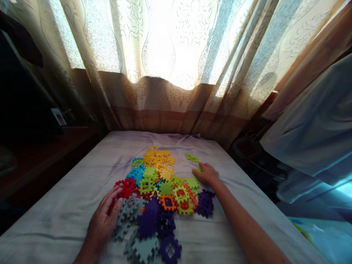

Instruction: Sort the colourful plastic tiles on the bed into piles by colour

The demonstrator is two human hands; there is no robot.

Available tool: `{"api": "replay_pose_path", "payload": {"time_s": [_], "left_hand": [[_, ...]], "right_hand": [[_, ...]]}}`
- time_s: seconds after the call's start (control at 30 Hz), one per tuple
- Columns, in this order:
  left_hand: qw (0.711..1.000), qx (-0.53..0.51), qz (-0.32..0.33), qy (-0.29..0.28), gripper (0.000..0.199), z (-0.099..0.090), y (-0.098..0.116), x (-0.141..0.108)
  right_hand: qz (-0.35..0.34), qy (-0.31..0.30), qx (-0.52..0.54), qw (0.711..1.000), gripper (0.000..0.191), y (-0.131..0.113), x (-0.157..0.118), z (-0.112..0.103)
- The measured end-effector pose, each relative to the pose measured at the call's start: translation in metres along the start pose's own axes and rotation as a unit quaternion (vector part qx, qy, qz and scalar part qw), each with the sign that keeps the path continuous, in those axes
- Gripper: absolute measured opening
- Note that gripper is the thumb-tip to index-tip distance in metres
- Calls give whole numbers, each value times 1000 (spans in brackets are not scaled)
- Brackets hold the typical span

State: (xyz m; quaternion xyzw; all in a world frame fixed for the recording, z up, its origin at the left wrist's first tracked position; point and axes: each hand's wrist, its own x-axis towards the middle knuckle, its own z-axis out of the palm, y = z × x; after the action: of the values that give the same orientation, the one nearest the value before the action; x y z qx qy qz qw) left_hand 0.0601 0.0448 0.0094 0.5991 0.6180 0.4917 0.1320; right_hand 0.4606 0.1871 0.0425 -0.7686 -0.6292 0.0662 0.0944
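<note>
Notched flat plastic pieces lie in a colour-grouped heap on the white sheet. My left hand is at the heap's left edge, its fingers curled round a red piece beside the red pieces and the grey pieces. At the heap's upper right my right hand has its fingers on a green piece, partly hidden under them. Another green piece lies just beyond. Yellow pieces are at the back, blue ones at left, orange in the middle, dark purple in front.
The sheet-covered surface ends at a patterned curtain in front of a bright window. A dark screen-like object stands on a brown table at left. Clothes hang at right.
</note>
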Motion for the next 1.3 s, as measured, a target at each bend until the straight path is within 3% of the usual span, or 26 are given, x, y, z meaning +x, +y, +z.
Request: {"api": "replay_pose_path", "payload": {"time_s": [0.17, 0.27, 0.33, 0.4, 0.47, 0.53, 0.73, 0.87, 1.07, 1.2, 1.3], "left_hand": [[1000, 6, 3, 5, 47, -1, 0, -1], [1000, 12, -1, 7, 45, -1, 0, -2], [1000, 13, -4, 7, 45, -1, 0, -2], [1000, 13, -11, 10, 45, -1, 0, -2], [1000, 12, -18, 14, 46, 0, 0, -3], [1000, 7, -19, 15, 45, 0, 1, -3], [1000, -3, -13, 17, 45, 1, 1, -5], [1000, 16, -11, 16, 45, 3, 1, -7], [990, 136, 20, -19, 55, 8, 6, -16], [968, 240, 52, -43, 76, 15, 8, -22], [960, 274, 47, -19, 74, 19, 10, -23]], "right_hand": [[-203, 24, 114, 972, 47, -38, -43, 30], [-296, 4, 208, 932, 39, -61, -40, 30], [-270, 23, 205, 941, 38, -66, -21, 21], [-151, 60, 141, 977, 40, -65, 5, 9], [-25, 60, 79, 995, 47, -65, 26, 2], [15, 40, 57, 997, 51, -70, 35, 2], [-122, -2, 80, 989, 44, -120, 26, 9], [-136, -17, 78, 988, 48, -164, 43, 6], [-150, -110, 53, 981, 61, -224, 56, 24], [-192, -144, 38, 970, 53, -233, 33, 23], [-225, -143, 40, 963, 52, -230, 10, 7]]}}
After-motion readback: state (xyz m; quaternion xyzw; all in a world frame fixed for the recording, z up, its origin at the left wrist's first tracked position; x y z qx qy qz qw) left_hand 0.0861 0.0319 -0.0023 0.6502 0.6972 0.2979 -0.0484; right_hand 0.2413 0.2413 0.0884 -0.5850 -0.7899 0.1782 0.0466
